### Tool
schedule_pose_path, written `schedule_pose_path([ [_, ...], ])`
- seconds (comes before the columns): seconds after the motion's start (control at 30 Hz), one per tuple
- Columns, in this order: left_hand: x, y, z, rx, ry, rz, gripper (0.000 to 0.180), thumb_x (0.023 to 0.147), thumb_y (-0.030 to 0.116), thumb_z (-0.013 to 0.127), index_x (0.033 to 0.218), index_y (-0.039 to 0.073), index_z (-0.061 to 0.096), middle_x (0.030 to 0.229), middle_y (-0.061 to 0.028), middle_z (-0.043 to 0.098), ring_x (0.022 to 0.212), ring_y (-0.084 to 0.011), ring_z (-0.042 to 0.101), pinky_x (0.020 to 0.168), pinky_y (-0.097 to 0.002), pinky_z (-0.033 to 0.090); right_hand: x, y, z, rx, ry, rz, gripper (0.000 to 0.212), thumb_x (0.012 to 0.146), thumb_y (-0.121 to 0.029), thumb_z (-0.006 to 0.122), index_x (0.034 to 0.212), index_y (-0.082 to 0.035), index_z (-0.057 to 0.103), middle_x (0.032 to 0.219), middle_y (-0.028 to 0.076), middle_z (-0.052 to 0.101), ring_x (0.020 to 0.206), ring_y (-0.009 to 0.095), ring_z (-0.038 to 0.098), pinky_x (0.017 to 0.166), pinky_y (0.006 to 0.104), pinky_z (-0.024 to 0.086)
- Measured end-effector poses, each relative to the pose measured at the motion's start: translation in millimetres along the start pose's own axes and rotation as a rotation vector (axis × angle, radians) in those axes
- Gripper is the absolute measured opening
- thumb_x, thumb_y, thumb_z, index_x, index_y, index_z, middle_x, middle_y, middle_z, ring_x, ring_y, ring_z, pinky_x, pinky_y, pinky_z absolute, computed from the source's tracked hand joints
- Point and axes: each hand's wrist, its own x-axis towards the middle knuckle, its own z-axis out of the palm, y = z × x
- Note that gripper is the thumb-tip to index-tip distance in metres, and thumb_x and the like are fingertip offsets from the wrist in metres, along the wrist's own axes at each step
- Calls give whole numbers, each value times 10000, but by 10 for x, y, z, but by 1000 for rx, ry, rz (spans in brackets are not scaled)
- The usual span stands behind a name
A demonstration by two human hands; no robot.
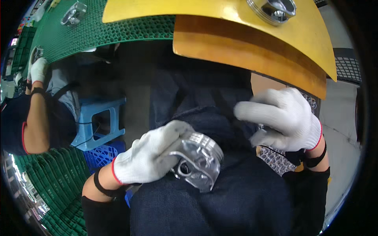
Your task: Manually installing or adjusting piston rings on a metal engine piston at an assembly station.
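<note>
A shiny metal piston (199, 159) with ring grooves is gripped at its side by my left hand (151, 151), in a white knit glove with a red cuff. I hold it tilted above my lap, and its hollow underside and pin hole show. My right hand (285, 118), gloved the same way, is raised to the right, apart from the piston. Its thumb and fingers are bent but spread, a little blurred, and nothing shows between them. Another piston (273, 11) stands on the yellow board (189, 10) at the far right.
A green perforated mat (130, 29) carries a piston (74, 14) at far left. An orange-brown board (236, 43) juts toward me. Left are a co-worker's gloved hand (39, 70), a blue stool (112, 118) and green crates (55, 185). Metal parts (277, 160) lie below my right hand.
</note>
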Motion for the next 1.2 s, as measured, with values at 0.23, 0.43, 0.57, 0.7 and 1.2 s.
schedule_pose_path([
  [0.23,95,134,-20,202,-169,77,464,691,-31,618,1147,-52,532,964,-212,672,864,-379,685,722,-385,557,249,38,113,-3,-214,-169,205,774,-301,697,701,-122,629,607,46,544,536,252,587,478,362,438],
  [0.43,215,267,-77,296,-280,94,449,697,4,650,1131,-37,540,910,-193,669,809,-387,673,680,-388,553,383,4,173,49,-280,-161,271,798,-341,674,643,-129,609,582,46,533,529,258,583,487,363,446],
  [0.57,182,170,-83,285,-218,165,445,701,14,668,1124,-36,538,910,-185,674,801,-380,677,679,-386,555,295,7,165,73,-225,-187,287,787,-348,682,626,-132,583,576,42,525,518,262,572,481,365,440],
  [0.7,24,66,-33,187,-113,117,461,691,-4,665,1129,-48,528,953,-204,678,827,-360,695,708,-377,562,134,-60,196,3,-235,-182,301,771,-363,698,616,-154,546,576,30,487,503,237,560,442,353,409],
  [1.2,-62,-123,80,-180,171,127,668,725,-30,631,1340,-67,374,1290,-223,523,1170,-306,582,969,-373,488,18,60,481,697,-74,80,534,699,-224,833,1151,-29,625,879,128,690,685,246,669,610,317,527],
])
